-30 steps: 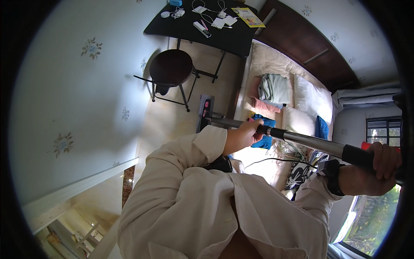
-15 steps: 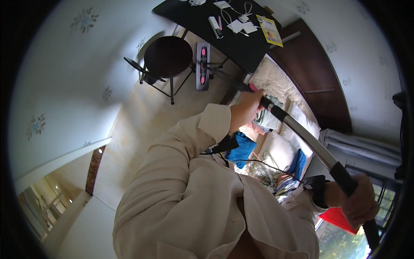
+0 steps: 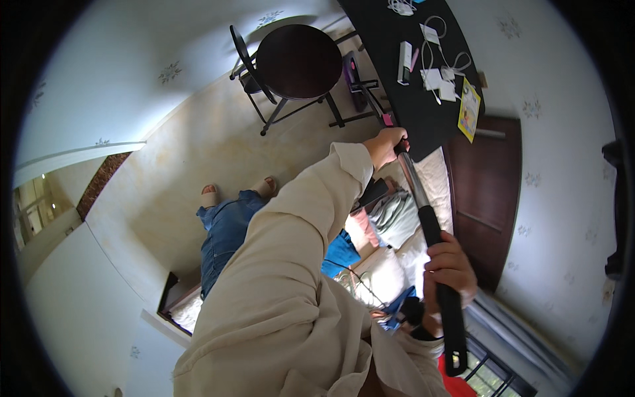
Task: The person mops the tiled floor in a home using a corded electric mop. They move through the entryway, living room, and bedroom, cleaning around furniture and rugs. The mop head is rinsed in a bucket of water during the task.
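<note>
I hold a long-handled mop [image 3: 411, 182] with both hands. My left hand [image 3: 387, 147] is stretched forward, closed round the pole near a pink part. Nearer my body, the fingers of my right hand [image 3: 451, 272] wrap the black grip, whose end with a hanging hole sticks out below. A dark band is on my right wrist. The mop's flat head [image 3: 355, 83], purplish and dark, rests on the floor by the desk's legs, beside a folding chair [image 3: 297, 61] with a round dark seat. The chair and frame bars partly hide it.
The black desk [image 3: 377, 33] carries cables, white adapters, a white box [image 3: 405, 63] and a yellow packet [image 3: 469, 111]. On the right a bed holds folded clothes [image 3: 397, 218], a blue cloth [image 3: 340, 253] and pillows. A dark brown panel [image 3: 486, 198] stands against the wall.
The mop head has moved farther in beside the desk legs, closer behind the chair. My right hand has come inward and forward with the grip. The view has turned, bringing my legs in.
</note>
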{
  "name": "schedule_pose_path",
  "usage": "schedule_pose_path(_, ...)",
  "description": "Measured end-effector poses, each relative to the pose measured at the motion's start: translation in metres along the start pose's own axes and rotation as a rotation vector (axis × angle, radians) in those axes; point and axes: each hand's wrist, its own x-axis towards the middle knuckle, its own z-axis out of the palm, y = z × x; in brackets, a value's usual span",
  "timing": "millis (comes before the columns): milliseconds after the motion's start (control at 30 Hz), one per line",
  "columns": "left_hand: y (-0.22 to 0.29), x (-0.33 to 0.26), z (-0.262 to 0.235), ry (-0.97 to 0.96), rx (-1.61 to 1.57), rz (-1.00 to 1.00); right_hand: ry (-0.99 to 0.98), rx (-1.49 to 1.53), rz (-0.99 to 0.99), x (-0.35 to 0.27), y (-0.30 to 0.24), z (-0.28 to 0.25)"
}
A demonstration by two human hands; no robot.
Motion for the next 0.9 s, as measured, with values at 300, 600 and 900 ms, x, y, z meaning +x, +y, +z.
schedule_pose_path(300, 0.041, 0.082, -0.052, -0.093, 0.011, 0.031, -0.078, -0.043, 0.048, -0.008, 0.112, 0.099)
schedule_pose_path(600, 0.052, 0.083, -0.080, -0.050, 0.524, 0.174, 0.055, -0.221, 0.026, -0.020, 0.138, 0.125)
schedule_pose_path(900, 0.039, 0.001, -0.056, -0.178, 1.047, 0.147, 0.284, -0.103, 0.187, 0.009, 0.058, 0.041)
